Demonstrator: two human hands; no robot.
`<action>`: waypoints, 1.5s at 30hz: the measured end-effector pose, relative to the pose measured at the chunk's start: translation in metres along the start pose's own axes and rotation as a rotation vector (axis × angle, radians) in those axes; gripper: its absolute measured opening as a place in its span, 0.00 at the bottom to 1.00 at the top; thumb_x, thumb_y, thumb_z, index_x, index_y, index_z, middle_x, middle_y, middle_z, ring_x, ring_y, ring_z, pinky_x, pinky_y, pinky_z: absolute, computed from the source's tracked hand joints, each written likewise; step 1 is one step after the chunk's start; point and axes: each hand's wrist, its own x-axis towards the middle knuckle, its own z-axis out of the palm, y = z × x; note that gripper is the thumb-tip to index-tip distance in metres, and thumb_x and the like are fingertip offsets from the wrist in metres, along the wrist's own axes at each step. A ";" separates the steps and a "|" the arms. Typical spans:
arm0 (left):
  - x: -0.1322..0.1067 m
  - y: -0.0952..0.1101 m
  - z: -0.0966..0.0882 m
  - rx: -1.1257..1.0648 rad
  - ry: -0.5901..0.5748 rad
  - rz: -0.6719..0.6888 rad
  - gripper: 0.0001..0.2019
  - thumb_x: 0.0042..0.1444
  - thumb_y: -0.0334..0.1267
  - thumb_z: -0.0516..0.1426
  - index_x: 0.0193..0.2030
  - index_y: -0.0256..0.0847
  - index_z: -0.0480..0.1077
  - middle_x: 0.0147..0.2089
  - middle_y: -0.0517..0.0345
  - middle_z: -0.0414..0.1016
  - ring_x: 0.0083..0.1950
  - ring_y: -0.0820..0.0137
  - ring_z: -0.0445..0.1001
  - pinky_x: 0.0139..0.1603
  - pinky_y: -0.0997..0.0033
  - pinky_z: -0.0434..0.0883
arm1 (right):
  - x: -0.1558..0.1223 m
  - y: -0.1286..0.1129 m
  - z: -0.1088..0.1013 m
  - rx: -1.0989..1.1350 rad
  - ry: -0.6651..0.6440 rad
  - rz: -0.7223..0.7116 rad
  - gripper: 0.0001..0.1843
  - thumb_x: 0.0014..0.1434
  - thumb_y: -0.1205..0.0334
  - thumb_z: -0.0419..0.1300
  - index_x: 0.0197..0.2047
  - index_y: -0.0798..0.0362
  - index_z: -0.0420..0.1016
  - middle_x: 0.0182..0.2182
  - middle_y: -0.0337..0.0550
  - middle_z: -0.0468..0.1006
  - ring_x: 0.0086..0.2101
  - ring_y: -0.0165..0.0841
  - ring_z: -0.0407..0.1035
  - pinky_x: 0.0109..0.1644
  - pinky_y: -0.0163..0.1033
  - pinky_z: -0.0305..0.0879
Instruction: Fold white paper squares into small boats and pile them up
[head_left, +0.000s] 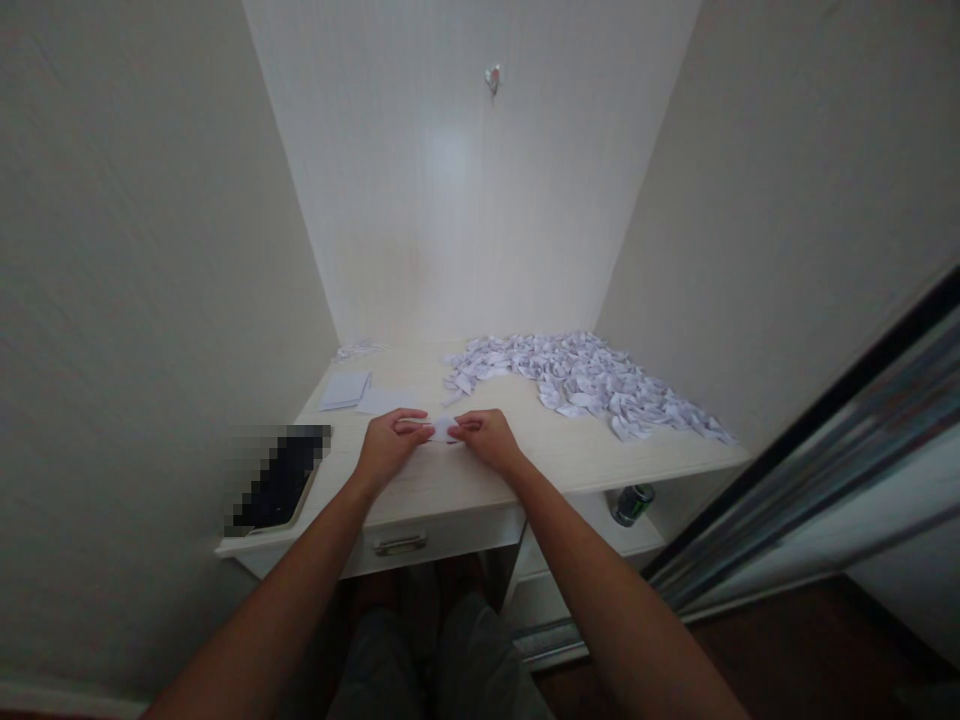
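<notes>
Between my two hands is a small piece of white paper (441, 431), held just over the desk top. My left hand (391, 440) pinches its left edge between thumb and fingers. On the opposite edge, the thumb and fingers of my right hand (487, 437) are closed. Fingers cover both ends of the paper, so its folds are hard to make out. A flat sheet of white paper (384, 401) lies just behind my left hand, next to a stack of white paper squares (346, 390).
Many folded white paper pieces (592, 375) are heaped at the back right of the white desk (450, 490). Thin paper scraps (358, 350) lie in the back left corner. A dark tablet-like device (289, 480) rests at the left edge. A dark can (632, 504) stands on the shelf below.
</notes>
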 end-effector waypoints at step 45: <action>-0.003 0.002 -0.006 -0.151 -0.221 -0.010 0.14 0.41 0.42 0.71 0.32 0.37 0.78 0.31 0.55 0.80 0.31 0.69 0.76 0.38 0.66 0.75 | -0.001 -0.003 0.000 0.031 -0.076 -0.113 0.09 0.51 0.58 0.65 0.34 0.53 0.78 0.34 0.43 0.83 0.34 0.36 0.75 0.40 0.39 0.69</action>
